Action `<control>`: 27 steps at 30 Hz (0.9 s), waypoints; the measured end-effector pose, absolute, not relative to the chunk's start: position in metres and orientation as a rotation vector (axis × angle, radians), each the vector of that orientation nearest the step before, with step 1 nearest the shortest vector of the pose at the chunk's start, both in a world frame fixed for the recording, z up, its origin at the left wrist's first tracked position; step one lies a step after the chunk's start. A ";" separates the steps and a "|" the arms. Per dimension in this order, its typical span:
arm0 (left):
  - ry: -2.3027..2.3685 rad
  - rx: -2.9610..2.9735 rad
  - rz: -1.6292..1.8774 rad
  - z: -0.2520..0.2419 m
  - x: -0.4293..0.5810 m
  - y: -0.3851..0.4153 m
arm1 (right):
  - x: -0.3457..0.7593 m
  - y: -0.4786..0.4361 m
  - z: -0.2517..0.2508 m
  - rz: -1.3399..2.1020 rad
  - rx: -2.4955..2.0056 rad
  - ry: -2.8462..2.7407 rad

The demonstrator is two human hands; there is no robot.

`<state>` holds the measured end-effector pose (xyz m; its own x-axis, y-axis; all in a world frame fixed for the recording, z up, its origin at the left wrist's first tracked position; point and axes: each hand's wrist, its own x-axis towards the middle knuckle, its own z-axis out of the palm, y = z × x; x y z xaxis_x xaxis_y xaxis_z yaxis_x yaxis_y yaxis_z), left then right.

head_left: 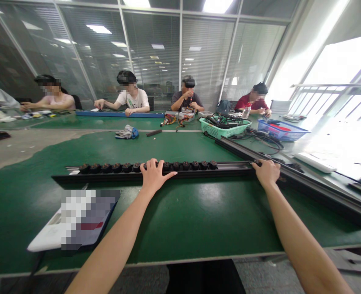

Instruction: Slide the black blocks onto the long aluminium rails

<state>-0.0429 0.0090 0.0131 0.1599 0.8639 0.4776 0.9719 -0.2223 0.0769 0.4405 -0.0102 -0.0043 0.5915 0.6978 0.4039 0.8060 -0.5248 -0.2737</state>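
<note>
A long black metal rail (192, 174) lies across the table in front of me, its channel holding a row of round black parts with brownish tops (186, 165). My left hand (154, 174) rests over the middle of that row, fingers spread and thumb stretched to the right. At the rail's right end, my right hand (268, 171) is closed, thumb and fingertips pinched by a small dark piece at the channel; what exactly is between them is hidden. A second long black rail (318, 194) runs diagonally behind and beside the right hand.
A white and dark flat object (45, 234), partly blurred out, lies at front left. Farther back are gloves (128, 132), a dark bar (154, 133), a green basket (219, 130) of cables and a blue basket (293, 134). Several people sit across the green table (211, 228).
</note>
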 end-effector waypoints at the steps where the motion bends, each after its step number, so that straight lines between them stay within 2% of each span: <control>1: -1.779 -2.187 -0.630 0.013 -0.043 0.009 | 0.440 -0.010 -0.004 -0.341 -2.392 -1.205; 27: -1.782 -2.193 -0.621 0.014 -0.043 0.008 | 0.449 -0.013 -0.002 -0.346 -2.407 -1.169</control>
